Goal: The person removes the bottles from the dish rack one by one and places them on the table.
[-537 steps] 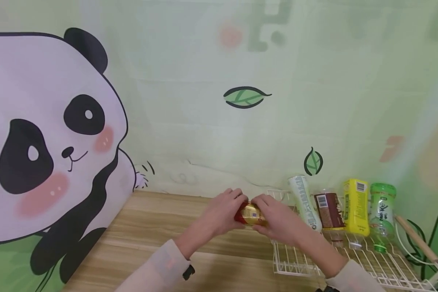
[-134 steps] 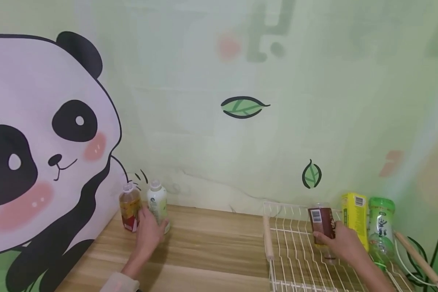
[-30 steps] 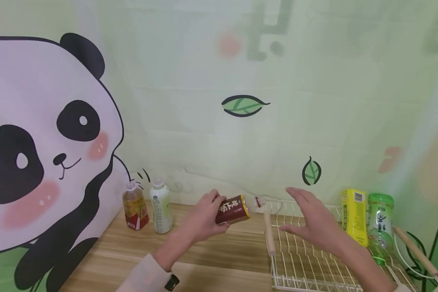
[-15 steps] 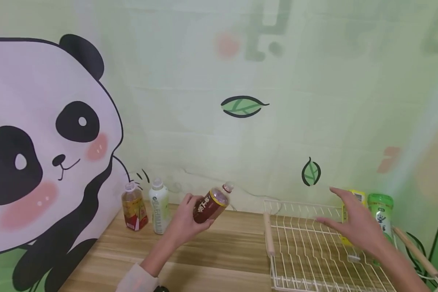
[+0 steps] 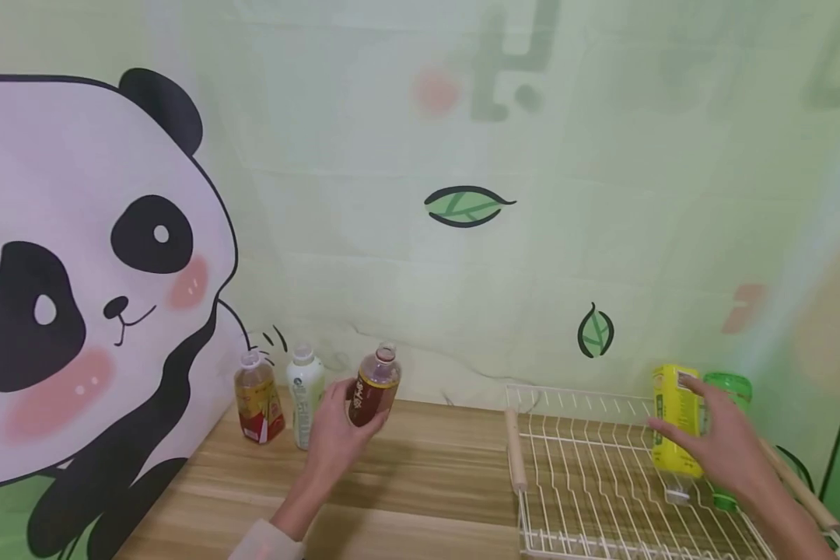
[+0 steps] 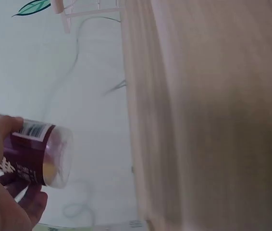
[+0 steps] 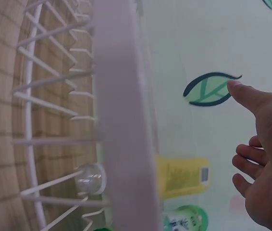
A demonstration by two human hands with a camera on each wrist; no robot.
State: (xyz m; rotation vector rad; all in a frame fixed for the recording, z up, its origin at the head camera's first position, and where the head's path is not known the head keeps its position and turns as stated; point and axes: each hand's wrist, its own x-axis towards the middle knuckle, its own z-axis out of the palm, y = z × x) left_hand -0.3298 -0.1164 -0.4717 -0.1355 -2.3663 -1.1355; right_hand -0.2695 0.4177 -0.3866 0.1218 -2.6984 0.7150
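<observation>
One left hand wraps its fingers around one dark maroon bottle, thumb on one side and fingertips on the other; the bottle is in the air, neck up and leaning slightly right, its base off the bench in the left wrist view. One right hand has thumb and fingers spread wide apart with nothing between them in the right wrist view; in the head view it overlaps a yellow bottle, and contact cannot be told there. Five bottles show in all. Just left of the maroon one, two stand upright: a white-and-green bottle, partly behind the left hand, and beside it an amber bottle with a red and yellow label. The other two, the yellow one and a green bottle, stand neck down side by side in one white wire rack, the green one mostly hidden by the right hand. The rack has two wooden handles, a left handle and a right handle. Everything is on one wood-grain bench. Behind hangs a pale green wall cloth with one large panda at left.
</observation>
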